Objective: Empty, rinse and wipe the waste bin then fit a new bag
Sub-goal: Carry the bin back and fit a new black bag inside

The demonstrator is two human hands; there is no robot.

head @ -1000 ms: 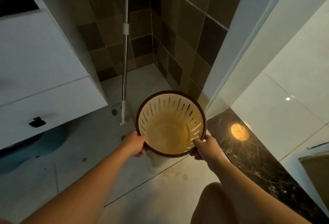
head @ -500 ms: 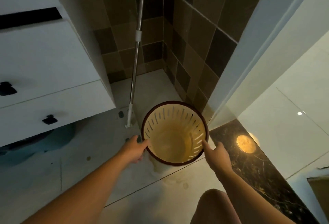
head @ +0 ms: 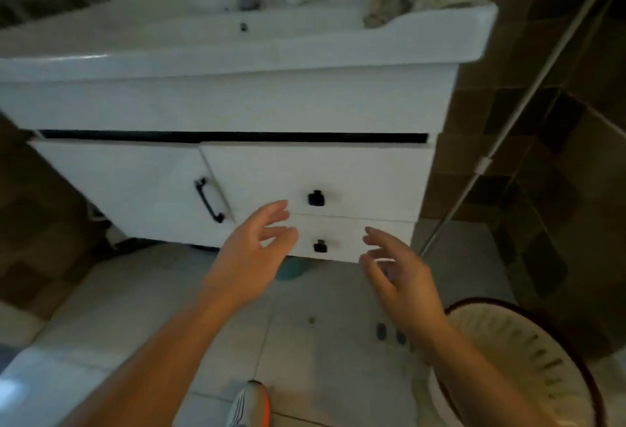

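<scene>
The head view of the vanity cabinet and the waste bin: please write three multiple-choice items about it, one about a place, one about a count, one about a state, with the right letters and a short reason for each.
1. Where does the waste bin stand?
A. on the floor at lower right, beside the right forearm
B. on top of the basin
C. inside an open drawer

2. How many small black square knobs show on the two drawer fronts of the vanity cabinet?
A. one
B. two
C. four

3. In what state are the hands?
A. both grip the bin's rim
B. the left hand pulls the bar handle
C. both are open and hold nothing

Answers:
1 A, its dark rim shows on the tiles at lower right.
2 B, the upper knob and the lower knob, one per drawer.
3 C, the left hand and the right hand hover with spread fingers before the drawers.
</scene>
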